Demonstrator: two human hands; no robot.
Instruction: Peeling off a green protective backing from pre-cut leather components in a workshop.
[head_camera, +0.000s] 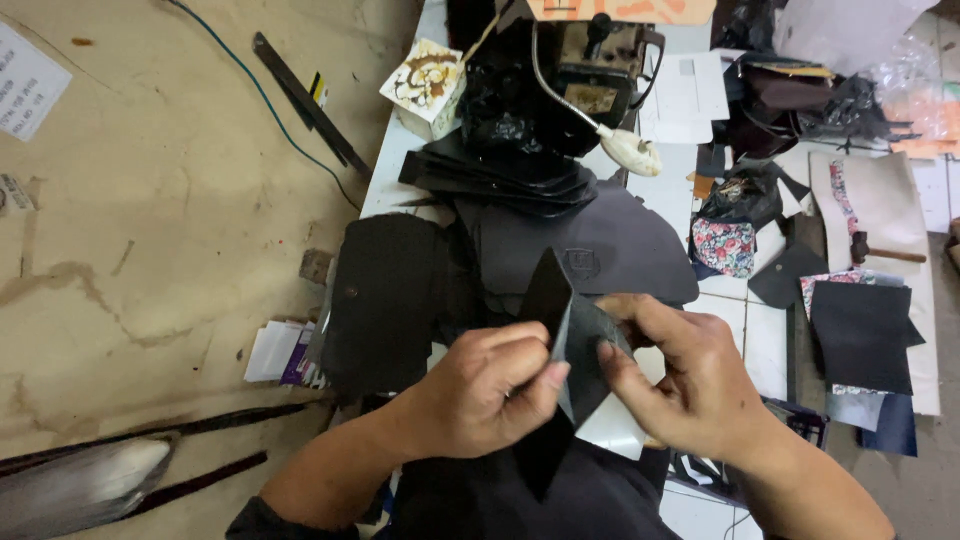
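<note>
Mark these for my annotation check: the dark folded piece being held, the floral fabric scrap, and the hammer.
dark folded piece (548, 290), head view, upper flap above the hands.
floral fabric scrap (724, 246), head view, middle of the patterned cloth.
hammer (858, 247), head view, dark head.

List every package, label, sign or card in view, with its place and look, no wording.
Small carton: behind the black pieces, left of the sewing machine; white with a brown swirl pattern.
Paper sheet: far left edge; white, printed.
Card stack: left of the hands; white and purple.
</note>
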